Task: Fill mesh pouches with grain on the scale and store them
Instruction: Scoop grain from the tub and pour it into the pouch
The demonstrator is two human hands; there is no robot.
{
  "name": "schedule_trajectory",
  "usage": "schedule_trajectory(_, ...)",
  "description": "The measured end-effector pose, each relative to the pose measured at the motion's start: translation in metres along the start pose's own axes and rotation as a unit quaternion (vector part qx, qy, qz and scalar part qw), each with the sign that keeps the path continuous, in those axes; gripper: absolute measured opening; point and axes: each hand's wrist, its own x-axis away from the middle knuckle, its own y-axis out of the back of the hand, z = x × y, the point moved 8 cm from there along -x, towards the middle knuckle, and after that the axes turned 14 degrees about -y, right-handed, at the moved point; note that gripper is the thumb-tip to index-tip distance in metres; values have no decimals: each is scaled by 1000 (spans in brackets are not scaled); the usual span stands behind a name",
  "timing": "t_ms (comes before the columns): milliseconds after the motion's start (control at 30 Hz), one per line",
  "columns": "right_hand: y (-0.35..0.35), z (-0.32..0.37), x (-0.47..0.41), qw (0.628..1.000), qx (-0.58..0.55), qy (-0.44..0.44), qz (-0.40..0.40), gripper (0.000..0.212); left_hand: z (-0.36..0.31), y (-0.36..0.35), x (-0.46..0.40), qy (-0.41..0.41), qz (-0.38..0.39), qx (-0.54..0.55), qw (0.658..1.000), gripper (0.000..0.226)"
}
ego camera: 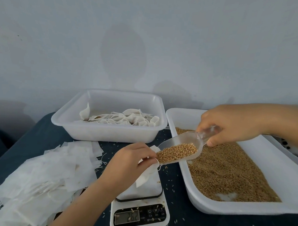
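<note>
Clear plastic scoop loaded with brown grain, right hand curled round its handle, tip tilted down-left into the mouth of a white mesh pouch. Left hand pinches the pouch's top edge, holding it open; pouch hangs onto the platform of the white digital scale at near centre, display lit, digits too blurry to read surely. Right: large white tray with a layer of grain, bare patches at its near end. Far centre: white tub holding filled, drawstring-tied pouches. Near left: loose stack of empty pouches on the dark blue tabletop, strings trailing. Stray grains scattered around the scale. Pale wall behind.
</note>
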Motion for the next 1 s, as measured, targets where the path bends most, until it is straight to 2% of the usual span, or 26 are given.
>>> schedule_trajectory(433, 15, 18, 1, 997, 67, -13, 29, 30, 4, 0, 3, 4, -10, 12, 1000, 6)
schedule_trajectory(1000, 29, 28, -4, 995, 88, -26, 43, 23, 7, 3, 5, 3, -16, 10, 1000, 7)
